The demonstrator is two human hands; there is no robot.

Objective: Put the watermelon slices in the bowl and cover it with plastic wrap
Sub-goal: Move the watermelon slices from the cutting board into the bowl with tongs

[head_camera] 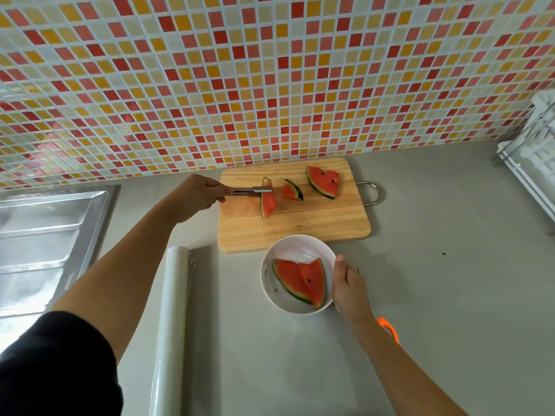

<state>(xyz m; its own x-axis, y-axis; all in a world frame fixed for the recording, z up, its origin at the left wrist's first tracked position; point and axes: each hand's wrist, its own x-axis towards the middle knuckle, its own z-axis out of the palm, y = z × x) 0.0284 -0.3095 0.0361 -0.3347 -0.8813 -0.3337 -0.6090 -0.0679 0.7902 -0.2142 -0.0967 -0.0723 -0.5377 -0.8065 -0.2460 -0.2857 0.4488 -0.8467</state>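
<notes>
Three watermelon slices lie on the wooden cutting board (294, 226): a left slice (267, 202), a small middle slice (292, 191) and a right slice (323, 181). My left hand (196, 198) grips metal tongs (250, 191) whose tips close on the top of the left slice. In front of the board stands a white bowl (270, 283) holding two slices (301, 280). My right hand (348, 286) holds the bowl's right rim, thumb on the edge. A roll of plastic wrap (171, 322) lies to the bowl's left.
A steel sink (45, 244) sits at the left. A white dish rack (531, 163) stands at the right edge. An orange-handled object (389, 327) lies partly hidden behind my right wrist. The tiled wall runs behind the board.
</notes>
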